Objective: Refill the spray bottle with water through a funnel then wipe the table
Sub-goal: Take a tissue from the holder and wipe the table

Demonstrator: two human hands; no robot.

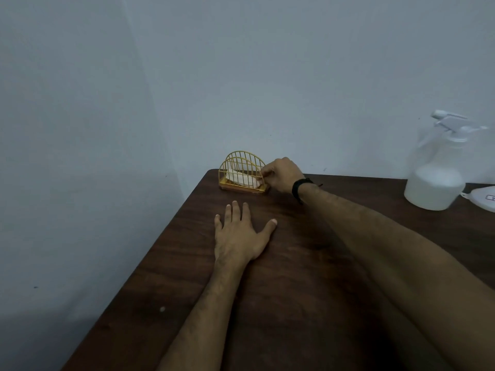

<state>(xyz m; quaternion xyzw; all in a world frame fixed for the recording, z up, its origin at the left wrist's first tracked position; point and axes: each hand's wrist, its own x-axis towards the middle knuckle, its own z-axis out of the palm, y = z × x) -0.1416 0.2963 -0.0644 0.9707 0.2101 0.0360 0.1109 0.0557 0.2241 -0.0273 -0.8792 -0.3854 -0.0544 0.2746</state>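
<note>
Right hand (281, 175) pinched a pale folded napkin (242, 178) in the yellow wire holder (242, 171), apparently starting the wiping step and next needing a straight pull; left hand (239, 236) lay flat, fingers spread and empty, on the dark wooden table (294, 290).

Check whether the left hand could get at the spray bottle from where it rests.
Probably not easily: the left hand lies flat near the napkin holder, and the right forearm crosses between it and the spray bottle.

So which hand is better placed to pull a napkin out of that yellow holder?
The right hand. Its fingers already pinch the napkin inside the yellow wire holder at the table's far corner. The left hand lies flat on the table, nearer the person and apart from the holder.
</note>
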